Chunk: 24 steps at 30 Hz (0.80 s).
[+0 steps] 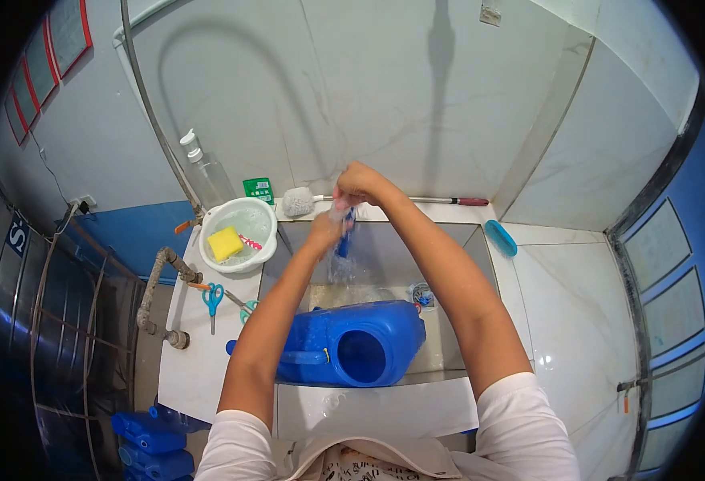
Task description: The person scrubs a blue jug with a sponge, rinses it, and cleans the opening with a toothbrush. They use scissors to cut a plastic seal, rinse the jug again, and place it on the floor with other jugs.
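Note:
Above the far part of the sink [465, 256], my two hands are close together, wet and partly blurred. My left hand [326, 233] is closed around a narrow blue object [344, 236], whose kind I cannot make out. Just above it, my right hand [357, 183] is bent with its fingers closed; what they grip is hidden. Water [342, 270] runs down below the hands into the sink. Nearer my body, a large blue jug [304, 325] lies across the sink, its wide round opening facing me.
Left of the sink stand a white basin [206, 244] with a yellow sponge [225, 243], a pump bottle [208, 176] and blue-handled scissors [213, 298]. A long-handled brush [298, 202] lies along the wall. A teal scrub brush [500, 238] rests on the right counter.

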Each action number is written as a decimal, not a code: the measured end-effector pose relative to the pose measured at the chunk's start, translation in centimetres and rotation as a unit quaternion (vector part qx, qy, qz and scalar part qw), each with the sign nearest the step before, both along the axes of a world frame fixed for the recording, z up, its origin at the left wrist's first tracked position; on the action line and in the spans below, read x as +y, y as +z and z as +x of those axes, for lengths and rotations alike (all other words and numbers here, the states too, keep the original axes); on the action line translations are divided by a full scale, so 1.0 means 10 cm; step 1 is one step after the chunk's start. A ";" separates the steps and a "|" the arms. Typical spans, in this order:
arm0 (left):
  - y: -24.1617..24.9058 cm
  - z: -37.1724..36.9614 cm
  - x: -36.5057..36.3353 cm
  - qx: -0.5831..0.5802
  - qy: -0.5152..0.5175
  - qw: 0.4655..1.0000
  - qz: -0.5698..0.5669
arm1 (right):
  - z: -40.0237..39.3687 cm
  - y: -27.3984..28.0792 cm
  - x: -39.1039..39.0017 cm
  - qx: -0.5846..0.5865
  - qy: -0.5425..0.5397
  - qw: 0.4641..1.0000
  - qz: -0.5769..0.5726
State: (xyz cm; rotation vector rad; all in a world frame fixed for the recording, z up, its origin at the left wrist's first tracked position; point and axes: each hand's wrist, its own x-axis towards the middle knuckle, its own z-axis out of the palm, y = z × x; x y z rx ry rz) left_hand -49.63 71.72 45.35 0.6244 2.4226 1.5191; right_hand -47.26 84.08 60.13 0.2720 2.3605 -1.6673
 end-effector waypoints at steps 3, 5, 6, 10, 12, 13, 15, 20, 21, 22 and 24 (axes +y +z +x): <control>0.15 0.47 -0.15 0.284 -0.058 0.937 -0.197 | 0.05 0.00 0.01 0.023 -0.001 1.000 0.015; 0.17 0.71 -0.25 0.299 -0.089 0.895 -0.318 | 0.01 -0.09 0.02 0.019 -0.010 0.999 -0.030; 0.07 0.73 -0.33 0.421 -0.092 0.862 -0.266 | -0.04 -0.14 0.04 0.019 -0.010 0.999 -0.031; 0.06 0.76 -0.52 0.556 -0.064 0.811 -0.169 | -0.04 -0.11 0.05 0.040 0.018 0.998 0.044; 0.10 0.80 -0.52 0.531 -0.079 0.828 -0.161 | 0.04 0.00 0.03 0.024 -0.007 1.000 -0.014; 0.12 0.82 -0.49 0.507 -0.094 0.844 -0.148 | 0.03 0.03 0.02 0.017 -0.003 1.000 -0.011; 0.16 0.76 -0.41 0.415 -0.034 0.892 -0.174 | 0.02 0.00 0.00 0.008 0.003 1.000 -0.007; 0.04 0.27 -0.17 0.007 0.060 0.995 0.079 | 0.06 0.08 -0.07 0.009 -0.025 0.998 -0.051; 0.09 0.22 -0.14 -0.169 0.061 0.970 0.165 | 0.04 0.07 -0.06 0.008 -0.024 0.998 -0.050; 0.15 0.21 -0.12 -0.338 0.059 0.907 0.245 | 0.01 0.06 -0.05 0.018 -0.013 0.999 -0.037; 0.06 0.18 -0.07 -0.286 0.056 0.938 0.189 | -0.02 0.02 -0.03 0.028 0.000 0.999 -0.022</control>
